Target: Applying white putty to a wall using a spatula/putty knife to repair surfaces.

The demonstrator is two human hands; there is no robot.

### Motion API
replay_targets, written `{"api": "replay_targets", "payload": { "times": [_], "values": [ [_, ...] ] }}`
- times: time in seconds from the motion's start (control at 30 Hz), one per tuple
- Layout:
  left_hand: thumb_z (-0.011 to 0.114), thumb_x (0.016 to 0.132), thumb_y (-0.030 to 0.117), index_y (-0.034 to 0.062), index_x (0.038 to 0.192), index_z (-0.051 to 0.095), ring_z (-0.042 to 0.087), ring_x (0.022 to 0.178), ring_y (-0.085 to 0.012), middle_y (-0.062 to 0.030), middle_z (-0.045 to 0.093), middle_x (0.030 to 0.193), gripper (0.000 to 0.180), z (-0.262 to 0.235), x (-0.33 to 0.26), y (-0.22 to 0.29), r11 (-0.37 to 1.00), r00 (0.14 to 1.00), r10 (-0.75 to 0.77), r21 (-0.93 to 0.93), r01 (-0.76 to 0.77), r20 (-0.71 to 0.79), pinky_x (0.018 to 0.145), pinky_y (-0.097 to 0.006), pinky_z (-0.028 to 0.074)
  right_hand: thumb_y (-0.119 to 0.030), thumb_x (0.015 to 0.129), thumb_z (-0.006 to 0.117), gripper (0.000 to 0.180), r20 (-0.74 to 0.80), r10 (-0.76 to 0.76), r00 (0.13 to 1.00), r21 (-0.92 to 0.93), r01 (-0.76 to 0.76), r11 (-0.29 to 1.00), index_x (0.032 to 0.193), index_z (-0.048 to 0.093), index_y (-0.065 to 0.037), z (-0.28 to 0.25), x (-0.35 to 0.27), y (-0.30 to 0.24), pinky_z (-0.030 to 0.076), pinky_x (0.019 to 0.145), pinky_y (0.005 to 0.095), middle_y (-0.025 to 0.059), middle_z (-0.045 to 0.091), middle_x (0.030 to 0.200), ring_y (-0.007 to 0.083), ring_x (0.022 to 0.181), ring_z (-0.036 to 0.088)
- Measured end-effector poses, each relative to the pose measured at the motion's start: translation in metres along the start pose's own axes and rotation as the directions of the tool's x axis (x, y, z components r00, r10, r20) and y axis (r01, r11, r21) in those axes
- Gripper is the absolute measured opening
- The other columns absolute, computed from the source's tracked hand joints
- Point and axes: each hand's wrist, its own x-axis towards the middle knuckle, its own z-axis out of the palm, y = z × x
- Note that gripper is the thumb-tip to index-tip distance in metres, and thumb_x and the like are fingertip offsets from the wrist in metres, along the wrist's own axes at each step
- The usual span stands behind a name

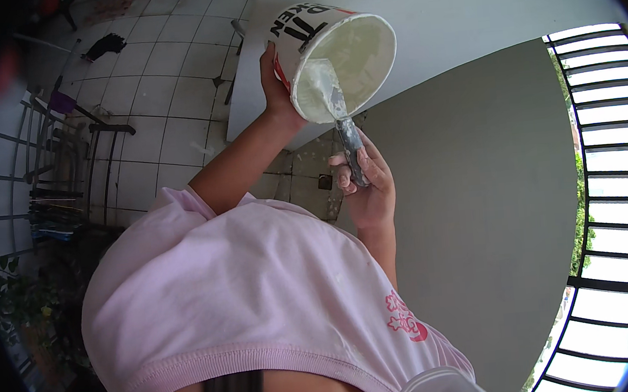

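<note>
My left hand [275, 87] is wrapped round the side of a white paper bucket [375, 45] with dark and red printing, tilted so that its mouth faces me. Pale, creamy paste coats the inside wall of the bucket. In my right hand [367, 180] is a putty knife [350, 139], gripped by its dark, paste-smeared handle. The knife's blade reaches over the rim into the bucket and carries whitish paste. Pale smears also show on the fingers of my right hand. The far side of the bucket hides part of my left hand's fingers.
A grey wall [477, 182] rises on the right, beside a window with dark bars [616, 147]. White floor tiles [149, 98] spread out at the left, with a metal rack [50, 167], a black object [104, 46] and a leafy plant [16, 289]. A white surface [454, 4] lies behind the bucket.
</note>
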Motion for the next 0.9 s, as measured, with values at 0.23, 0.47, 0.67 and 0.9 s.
{"api": "replay_targets", "payload": {
  "times": [0.23, 0.47, 0.67, 0.9],
  "values": [
    [0.045, 0.094, 0.065, 0.0143, 0.147, 0.047, 0.056, 0.129, -0.0287, -0.0098, 0.056, 0.142, 0.073, 0.021, -0.008, 0.0, 0.99, 0.986, -0.143, -0.018, 0.142, -0.083, 0.108, -0.05, 0.046, -0.006, 0.094, 0.059, 0.026, -0.136, 0.027, 0.99, -0.347, -0.073, 0.935, 0.119, 0.053, 0.001, -0.017, -0.003, -0.04, 0.039, 0.054, 0.0239, 0.0083, 0.065, 0.091, 0.0094, 0.064, 0.052],
    [0.047, 0.096, 0.062, 0.0142, 0.146, 0.047, 0.056, 0.129, -0.0289, -0.0098, 0.056, 0.142, 0.07, 0.031, -0.012, -0.004, 0.974, 0.968, -0.226, -0.026, 0.224, -0.107, 0.108, -0.05, 0.046, -0.014, 0.101, 0.06, 0.033, -0.154, -0.379, 0.912, -0.873, 0.054, 0.485, 0.131, 0.06, -0.001, -0.006, -0.002, -0.041, 0.037, 0.053, 0.0211, -0.0009, 0.054, 0.074, 0.0044, 0.061, 0.046],
    [0.058, 0.091, 0.058, 0.0138, 0.14, 0.053, 0.061, 0.121, -0.0283, -0.0111, 0.062, 0.133, 0.066, 0.04, -0.008, -0.01, 0.946, 0.951, -0.216, 0.192, 0.259, -0.222, 0.105, -0.047, 0.049, -0.012, 0.095, 0.068, 0.039, 0.277, -0.586, 0.762, -0.961, 0.221, -0.167, 0.134, 0.065, -0.014, -0.002, -0.005, -0.072, 0.049, 0.059, 0.0281, 0.0041, 0.065, 0.076, 0.0108, 0.065, 0.057],
    [0.057, 0.091, 0.056, 0.013, 0.139, 0.053, 0.062, 0.12, -0.0282, -0.0107, 0.062, 0.133, 0.065, 0.042, -0.006, -0.001, 0.953, 0.956, -0.249, 0.136, 0.271, -0.157, 0.104, -0.047, 0.05, -0.007, 0.091, 0.068, 0.038, 0.604, -0.424, 0.675, -0.69, 0.177, -0.702, 0.127, 0.07, -0.018, -0.025, 0.02, -0.11, 0.049, 0.053, 0.0369, 0.0037, 0.061, 0.068, 0.0225, 0.055, 0.057]
  ]
}}
